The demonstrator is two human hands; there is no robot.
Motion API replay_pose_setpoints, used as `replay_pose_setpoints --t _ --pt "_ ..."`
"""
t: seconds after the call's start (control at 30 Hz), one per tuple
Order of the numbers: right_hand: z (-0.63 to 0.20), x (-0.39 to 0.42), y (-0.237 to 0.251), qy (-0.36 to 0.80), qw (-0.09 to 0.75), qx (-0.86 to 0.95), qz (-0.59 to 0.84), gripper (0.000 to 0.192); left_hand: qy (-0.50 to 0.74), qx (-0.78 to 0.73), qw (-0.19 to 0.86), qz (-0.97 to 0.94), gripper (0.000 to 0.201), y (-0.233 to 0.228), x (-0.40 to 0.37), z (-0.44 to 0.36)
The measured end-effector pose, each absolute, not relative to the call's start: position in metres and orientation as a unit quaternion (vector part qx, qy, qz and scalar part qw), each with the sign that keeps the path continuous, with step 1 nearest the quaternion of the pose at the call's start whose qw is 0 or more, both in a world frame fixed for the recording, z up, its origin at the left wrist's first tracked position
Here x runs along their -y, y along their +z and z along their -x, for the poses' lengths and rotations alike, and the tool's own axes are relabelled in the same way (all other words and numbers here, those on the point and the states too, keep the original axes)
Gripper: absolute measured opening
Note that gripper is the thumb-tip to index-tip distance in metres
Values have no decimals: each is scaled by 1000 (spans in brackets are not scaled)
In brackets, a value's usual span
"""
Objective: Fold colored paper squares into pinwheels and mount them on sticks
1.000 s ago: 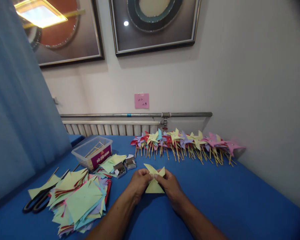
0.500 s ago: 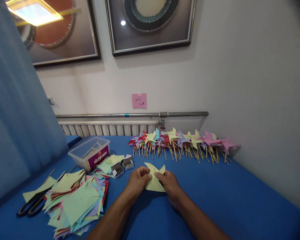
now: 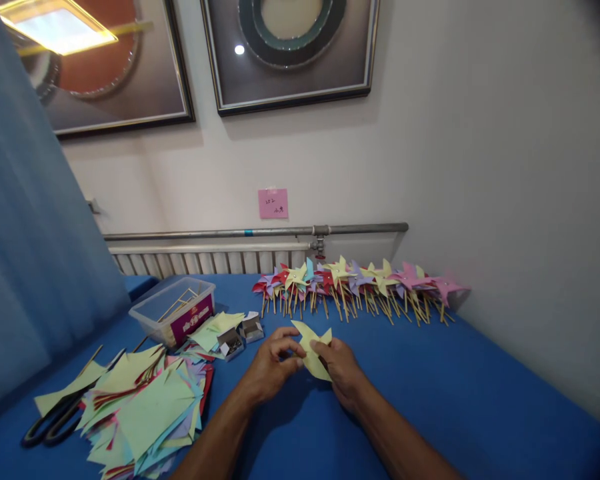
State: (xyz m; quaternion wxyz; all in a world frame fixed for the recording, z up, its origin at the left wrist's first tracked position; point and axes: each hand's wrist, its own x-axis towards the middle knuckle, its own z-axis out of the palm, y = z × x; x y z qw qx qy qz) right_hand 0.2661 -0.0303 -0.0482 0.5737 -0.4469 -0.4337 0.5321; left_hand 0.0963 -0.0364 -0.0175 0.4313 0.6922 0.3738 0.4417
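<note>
Both hands, left hand [image 3: 273, 363] and right hand [image 3: 341, 365], pinch yellow paper pinwheel [image 3: 313, 347] mid-frame; light, floppy, creases easily, so hold near centre folds.

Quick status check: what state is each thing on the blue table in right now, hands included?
left hand: pinching the yellow paper's left side.
right hand: gripping its right side.
yellow paper: partly folded, points sticking up.
plastic tub: lidless, sticks inside.
small boxes: open.
cut paper pile: loose, fanned out.
scissors: flat, partly under the paper.
finished pinwheels: lying in a row by the wall.
</note>
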Motion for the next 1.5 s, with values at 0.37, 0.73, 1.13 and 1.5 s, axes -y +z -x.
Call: replay_pose_setpoints --t 0.37,0.73,1.13,1.5 --pt "-254 31 -47 483 572 456 481 29 486 -451 366 -653 10 -26 37 -110" --pt "-252 40 -47 521 566 467 436 35 516 -456 257 -678 15 -24 40 -113" --pt "-256 37 -45 522 580 445 440 39 505 -522 419 -544 21 -26 33 -111" --pt "-251 42 -36 551 547 462 429 36 506 -453 571 -461 31 -29 32 -113"
